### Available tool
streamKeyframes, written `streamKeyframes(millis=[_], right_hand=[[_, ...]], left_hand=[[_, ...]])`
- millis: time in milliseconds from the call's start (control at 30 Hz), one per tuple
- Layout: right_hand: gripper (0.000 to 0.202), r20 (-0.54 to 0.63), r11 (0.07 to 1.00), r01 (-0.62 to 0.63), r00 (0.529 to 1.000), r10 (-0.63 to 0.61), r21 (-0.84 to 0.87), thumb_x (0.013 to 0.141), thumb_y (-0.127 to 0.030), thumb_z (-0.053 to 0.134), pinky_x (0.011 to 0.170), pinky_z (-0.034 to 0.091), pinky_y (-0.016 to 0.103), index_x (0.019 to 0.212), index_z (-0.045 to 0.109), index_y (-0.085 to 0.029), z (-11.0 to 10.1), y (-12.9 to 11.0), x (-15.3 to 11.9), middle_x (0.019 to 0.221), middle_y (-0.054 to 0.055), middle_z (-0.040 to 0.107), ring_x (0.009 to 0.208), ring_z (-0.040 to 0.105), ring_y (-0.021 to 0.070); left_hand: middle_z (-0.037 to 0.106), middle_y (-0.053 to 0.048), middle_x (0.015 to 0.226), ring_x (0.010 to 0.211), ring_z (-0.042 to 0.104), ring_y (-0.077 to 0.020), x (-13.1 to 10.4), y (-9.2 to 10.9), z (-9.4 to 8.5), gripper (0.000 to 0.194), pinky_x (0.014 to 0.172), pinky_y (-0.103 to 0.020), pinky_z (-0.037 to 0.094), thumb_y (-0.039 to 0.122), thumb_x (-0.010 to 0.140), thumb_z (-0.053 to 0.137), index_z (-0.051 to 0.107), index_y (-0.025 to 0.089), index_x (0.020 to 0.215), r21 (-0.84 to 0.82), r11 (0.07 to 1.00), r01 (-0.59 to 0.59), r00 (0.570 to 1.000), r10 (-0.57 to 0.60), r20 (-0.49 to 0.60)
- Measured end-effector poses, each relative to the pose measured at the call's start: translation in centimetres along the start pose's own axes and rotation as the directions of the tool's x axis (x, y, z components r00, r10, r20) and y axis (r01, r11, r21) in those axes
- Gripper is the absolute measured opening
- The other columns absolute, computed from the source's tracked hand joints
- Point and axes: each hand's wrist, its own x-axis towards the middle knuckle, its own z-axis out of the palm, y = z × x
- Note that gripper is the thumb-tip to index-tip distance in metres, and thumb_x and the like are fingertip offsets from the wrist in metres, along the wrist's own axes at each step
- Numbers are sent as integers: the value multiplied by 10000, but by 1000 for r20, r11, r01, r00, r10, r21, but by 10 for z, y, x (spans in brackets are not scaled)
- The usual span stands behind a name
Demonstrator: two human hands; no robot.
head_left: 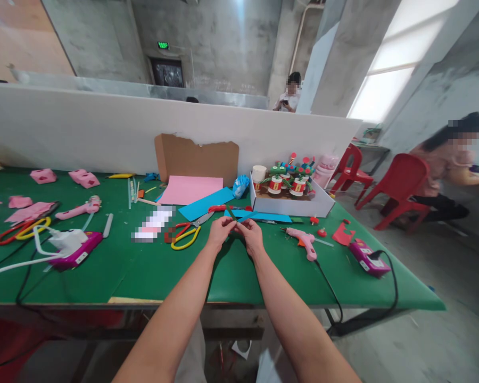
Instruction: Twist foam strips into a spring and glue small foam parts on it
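My left hand point(222, 231) and my right hand point(250, 235) meet over the table's middle, fingertips pinched together. Between them they hold narrow paper strips: a green strip point(231, 214) pointing up and left, and a blue strip point(246, 217) slanting up to the right. Where the strips meet is hidden by my fingers. Scissors point(187, 234) with red and yellow handles lie left of my left hand. Just beyond the hands are red-handled pliers point(223, 208) and flat blue paper point(277, 217). A pink glue gun point(303, 240) rests to the right.
A white box point(291, 208) holds several decorated paper cups. Pink paper point(191, 190) leans near a cardboard piece point(199, 159). Purple power strips point(369, 258) with cables lie on the green table point(163, 276). Another glue gun point(77, 208) is left. A person sits at far right beside red chairs point(403, 183).
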Motion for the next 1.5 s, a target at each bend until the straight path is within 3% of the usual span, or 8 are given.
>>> streamKeyframes(millis=[467,800,967,1233,1367,1500], right_hand=[[245,2,997,-73,997,73,-4,535,-251,821,625,562,268,662,639,-148,0,1,1,596,5,674,550,643,127],[270,-21,998,-52,998,53,46,513,-262,836,655,584,300,656,630,-162,1,0,1,636,8,694,580,666,149],[293,-23,998,-45,999,46,50,500,-287,844,644,578,290,654,629,-159,1,0,0,634,12,697,595,670,152],[217,-17,995,19,1000,-21,-95,558,-291,778,597,538,273,683,650,-170,0,0,0,592,-13,672,585,645,154],[254,25,1000,-6,1000,6,2,540,-229,778,630,548,276,754,648,-184,-2,-1,2,713,-7,700,648,660,152],[238,32,990,-89,996,86,108,531,-236,805,648,561,273,658,609,-189,-5,-2,4,671,-12,682,626,647,130]], left_hand=[[610,5,569,542,520,-128,6,-4,-4,190,537,-240,397,338,566,703,628,170,613,142,989,-37,999,39,-8],[659,-21,639,562,555,-117,6,-9,-1,350,577,-246,421,397,496,798,672,141,699,-104,993,55,998,-52,39],[658,-22,626,551,555,-116,6,-9,-2,337,576,-247,426,398,507,792,671,138,685,-120,991,55,998,-52,30],[631,-8,586,510,516,-108,6,-6,-3,294,526,-240,388,387,526,772,666,148,662,-25,999,45,999,-45,-1],[625,-2,591,513,520,-99,7,-6,-4,308,541,-239,399,379,515,788,668,143,673,-132,987,95,995,-96,0],[628,-6,606,533,535,-94,5,-4,-3,322,565,-240,418,349,495,812,662,133,682,-252,958,138,990,-130,49]])
